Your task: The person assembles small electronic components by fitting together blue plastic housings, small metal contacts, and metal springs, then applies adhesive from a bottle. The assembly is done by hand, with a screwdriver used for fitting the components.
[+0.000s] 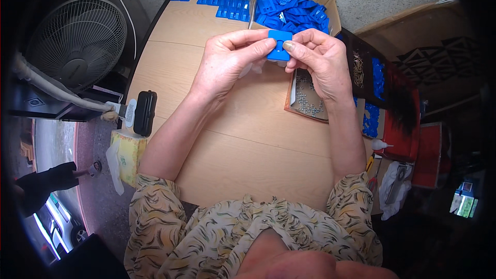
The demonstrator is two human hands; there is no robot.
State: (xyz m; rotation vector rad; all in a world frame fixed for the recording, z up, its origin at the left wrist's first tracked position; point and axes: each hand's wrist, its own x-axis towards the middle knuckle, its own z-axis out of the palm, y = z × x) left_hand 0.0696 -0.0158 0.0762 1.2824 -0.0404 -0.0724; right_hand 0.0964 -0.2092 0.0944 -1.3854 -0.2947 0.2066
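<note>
Above the far part of the table, a small blue rectangular plastic plate (279, 36) with a cut-out near its middle is held up between both hands. My left hand (227, 59) pinches its left edge between thumb and fingers. On the opposite edge, my right hand (321, 62) grips it, the thumb pressed on its face. Just behind the hands stands an open cardboard box (331, 8) heaped with similar blue plastic parts (292, 9). Something whitish and translucent shows below the left fingers; I cannot make out what it is.
Blue pieces with upright springs (225, 8) line the far left table edge. Right of centre lies a shallow tray (289, 104) of small metal balls. Bins of blue and brass-coloured parts (359, 70) stand beyond. At left are a fan (77, 41), black case (145, 113) and tissue pack (126, 157).
</note>
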